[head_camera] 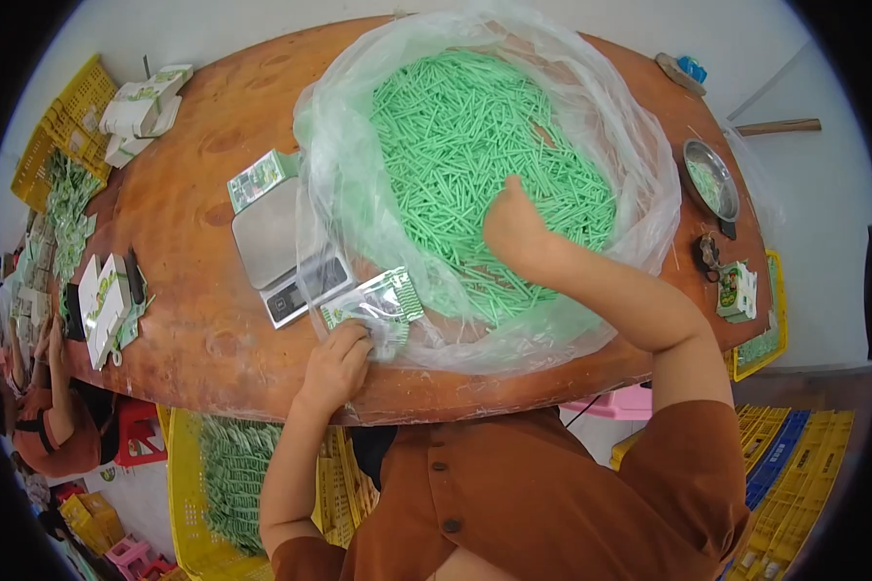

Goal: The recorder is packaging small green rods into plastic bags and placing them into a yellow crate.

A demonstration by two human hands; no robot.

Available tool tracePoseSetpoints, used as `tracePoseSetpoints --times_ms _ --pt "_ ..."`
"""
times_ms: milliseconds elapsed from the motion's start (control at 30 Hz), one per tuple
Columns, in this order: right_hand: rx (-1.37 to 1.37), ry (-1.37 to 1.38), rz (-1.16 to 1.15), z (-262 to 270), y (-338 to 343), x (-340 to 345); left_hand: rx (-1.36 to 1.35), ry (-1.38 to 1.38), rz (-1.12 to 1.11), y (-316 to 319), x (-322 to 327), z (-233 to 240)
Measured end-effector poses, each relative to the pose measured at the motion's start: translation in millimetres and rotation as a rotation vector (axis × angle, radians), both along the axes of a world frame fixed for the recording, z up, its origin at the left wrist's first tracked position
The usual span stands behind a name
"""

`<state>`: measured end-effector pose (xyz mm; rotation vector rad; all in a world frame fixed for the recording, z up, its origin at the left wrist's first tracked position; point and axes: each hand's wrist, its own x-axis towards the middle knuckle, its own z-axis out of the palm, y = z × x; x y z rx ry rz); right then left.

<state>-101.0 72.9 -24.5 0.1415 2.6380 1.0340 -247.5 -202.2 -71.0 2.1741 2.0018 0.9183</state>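
A large clear plastic bag (643,174) lies spread on the table, its rim rolled down around a heap of thin green sticks (465,138). Over the right part of the heap is my right hand (516,229), its back toward me and a digit pointing up. The other fingers are hidden, so whether they hold any sticks cannot be told. My left hand (340,363) grips the lower end of a green-and-silver printed pouch (374,301) at the table's front edge. Beside that pouch sits a small digital scale (272,240), partly overlapped by the bag's edge.
The wooden table (203,305) bears a stack of printed packets (261,178), white cartons (142,109) and a metal bowl (711,181) of sticks. Below the front edge, a yellow crate (189,494) holds several green pouches (240,479). A person (54,436) sits at far left.
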Motion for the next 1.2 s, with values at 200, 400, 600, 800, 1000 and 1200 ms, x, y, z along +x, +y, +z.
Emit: tracePoseSetpoints --times_ms 200,400,600,800,1000,1200 --pt "-0.449 0.117 -0.272 15.7 36.5 31.6 0.137 -0.231 0.135 -7.1 -1.9 -6.5" --pt "-1.897 1.06 -0.463 -0.8 35.3 33.6 0.217 -0.601 0.131 95.9 36.2 17.4" --pt "-2.403 1.233 -0.67 -23.7 41.4 32.9 0.066 -0.684 0.152 135.9 57.4 -7.8" --pt "-2.033 1.099 -0.478 23.9 34.6 26.1 0.056 -0.697 0.137 140.1 59.2 -8.4" --pt "-2.132 0.953 -0.588 -3.8 -15.6 18.7 0.084 -0.838 0.187 140.4 60.4 -23.1" --pt "-1.868 0.815 -0.292 8.8 -3.7 25.3 0.096 -1.036 0.169 146.6 57.1 -7.9"
